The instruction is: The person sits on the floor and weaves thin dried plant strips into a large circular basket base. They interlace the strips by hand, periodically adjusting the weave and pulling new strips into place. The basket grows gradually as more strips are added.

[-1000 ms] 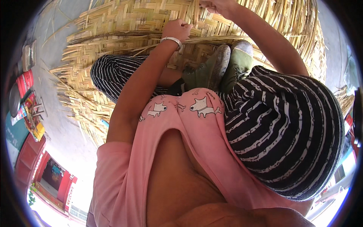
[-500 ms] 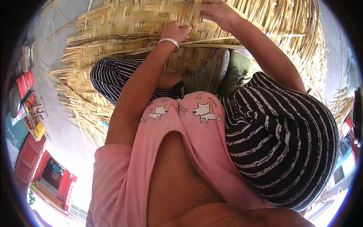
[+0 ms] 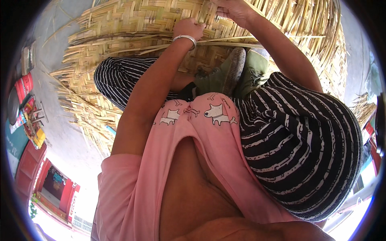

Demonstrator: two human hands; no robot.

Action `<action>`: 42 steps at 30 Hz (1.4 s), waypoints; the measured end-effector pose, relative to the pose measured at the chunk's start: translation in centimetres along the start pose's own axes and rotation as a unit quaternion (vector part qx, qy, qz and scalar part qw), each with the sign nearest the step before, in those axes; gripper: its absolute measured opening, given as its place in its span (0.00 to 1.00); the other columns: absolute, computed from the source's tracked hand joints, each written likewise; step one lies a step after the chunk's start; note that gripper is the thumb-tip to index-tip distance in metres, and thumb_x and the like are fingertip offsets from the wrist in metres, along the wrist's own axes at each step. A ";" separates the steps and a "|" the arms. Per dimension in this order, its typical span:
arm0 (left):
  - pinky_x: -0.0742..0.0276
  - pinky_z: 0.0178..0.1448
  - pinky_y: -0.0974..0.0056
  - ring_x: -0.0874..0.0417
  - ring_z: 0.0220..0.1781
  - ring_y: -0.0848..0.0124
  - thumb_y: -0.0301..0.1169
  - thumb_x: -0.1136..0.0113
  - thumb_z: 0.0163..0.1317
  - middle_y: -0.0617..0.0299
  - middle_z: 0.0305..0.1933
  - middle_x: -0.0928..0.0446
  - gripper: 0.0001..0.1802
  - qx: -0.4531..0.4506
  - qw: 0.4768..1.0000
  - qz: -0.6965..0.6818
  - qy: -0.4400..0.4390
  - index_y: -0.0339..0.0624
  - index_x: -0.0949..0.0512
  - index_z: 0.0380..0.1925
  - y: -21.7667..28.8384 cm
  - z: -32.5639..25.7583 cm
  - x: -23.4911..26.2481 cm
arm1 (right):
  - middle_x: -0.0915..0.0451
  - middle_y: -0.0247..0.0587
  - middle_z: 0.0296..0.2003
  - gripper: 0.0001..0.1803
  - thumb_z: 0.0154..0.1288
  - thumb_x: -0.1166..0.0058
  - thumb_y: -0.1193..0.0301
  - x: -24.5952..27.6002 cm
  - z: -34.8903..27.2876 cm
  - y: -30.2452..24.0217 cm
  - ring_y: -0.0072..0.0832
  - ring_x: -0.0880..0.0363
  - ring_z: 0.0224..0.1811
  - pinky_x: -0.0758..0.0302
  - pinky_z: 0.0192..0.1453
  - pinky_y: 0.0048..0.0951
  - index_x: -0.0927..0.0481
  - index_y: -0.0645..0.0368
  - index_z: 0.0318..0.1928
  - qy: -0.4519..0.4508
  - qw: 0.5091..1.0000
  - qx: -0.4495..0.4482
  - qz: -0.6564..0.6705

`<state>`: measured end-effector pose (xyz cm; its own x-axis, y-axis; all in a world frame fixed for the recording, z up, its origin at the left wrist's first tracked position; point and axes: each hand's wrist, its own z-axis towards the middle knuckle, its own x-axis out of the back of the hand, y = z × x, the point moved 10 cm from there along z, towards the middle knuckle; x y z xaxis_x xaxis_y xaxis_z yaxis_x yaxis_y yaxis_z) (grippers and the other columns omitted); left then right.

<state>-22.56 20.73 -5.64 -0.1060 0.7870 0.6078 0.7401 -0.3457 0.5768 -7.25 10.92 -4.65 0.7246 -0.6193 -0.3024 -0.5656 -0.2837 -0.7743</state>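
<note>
A large mat [image 3: 132,16] of pale yellow-green flat strips, woven in a zigzag pattern, spreads across the top of the view. My left hand [image 3: 189,29], with a silver bangle on its wrist, is closed in a pinch on strips at the weaving edge. Just right of it and farther off, my right hand [image 3: 233,11] has its fingers bent round a strip near the top rim; its fingertips are partly hidden. Long loose strips [image 3: 161,41] lie crosswise below my left hand. Unwoven strips [image 3: 297,24] fan out to the right.
My green canvas shoes [image 3: 225,74] and striped trouser legs [image 3: 297,140] rest on and beside the mat. Grey concrete floor [image 3: 52,92] lies at the left, with a red bucket [image 3: 24,84] and small goods by the wall. A straw bundle [image 3: 362,108] sits at far right.
Both hands have shifted slightly toward the top of the view. My left hand keeps its pinch at the strips, and the right hand stays bent by the top rim.
</note>
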 end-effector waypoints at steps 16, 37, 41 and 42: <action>0.15 0.43 0.51 0.10 0.33 0.53 0.51 0.34 0.63 0.50 0.28 0.13 0.26 0.036 0.998 0.053 -0.026 0.33 0.12 0.31 1.0 0.5 0.0 | 0.14 0.33 0.40 0.12 0.75 0.42 0.72 -6.5 -7.7 -1.7 0.21 0.18 0.42 0.20 0.48 0.25 0.16 0.63 0.54 -0.034 0.982 0.090 -0.161; 0.15 0.45 0.50 0.10 0.37 0.56 0.52 0.31 0.62 0.50 0.36 0.12 0.23 -0.021 0.999 0.006 0.034 0.42 0.12 0.39 -0.5 0.9 -0.6 | 0.17 0.35 0.35 0.07 0.72 0.37 0.69 -0.7 0.8 -1.1 0.26 0.18 0.36 0.16 0.42 0.33 0.17 0.60 0.42 0.059 0.994 0.069 -0.064; 0.15 0.48 0.46 0.11 0.42 0.50 0.54 0.32 0.61 0.48 0.40 0.12 0.24 -0.003 0.999 0.027 0.035 0.42 0.11 0.39 -0.2 0.6 -0.8 | 0.17 0.36 0.36 0.08 0.73 0.38 0.68 -1.1 -1.2 -1.0 0.28 0.16 0.39 0.16 0.46 0.33 0.18 0.61 0.43 0.034 0.996 0.078 -0.028; 0.15 0.48 0.45 0.11 0.42 0.50 0.53 0.32 0.61 0.47 0.41 0.12 0.24 -0.007 0.998 0.043 0.044 0.42 0.11 0.39 0.2 0.4 -0.6 | 0.16 0.37 0.37 0.09 0.73 0.38 0.68 -1.5 -2.2 -1.2 0.28 0.16 0.39 0.16 0.47 0.33 0.18 0.61 0.44 0.023 0.996 0.088 -0.011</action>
<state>-22.11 20.38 -6.07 -0.1007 0.7056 0.7014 0.7402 -0.4179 0.5267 -8.46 10.57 -2.05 0.7151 -0.6479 -0.2625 -0.4698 -0.1673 -0.8668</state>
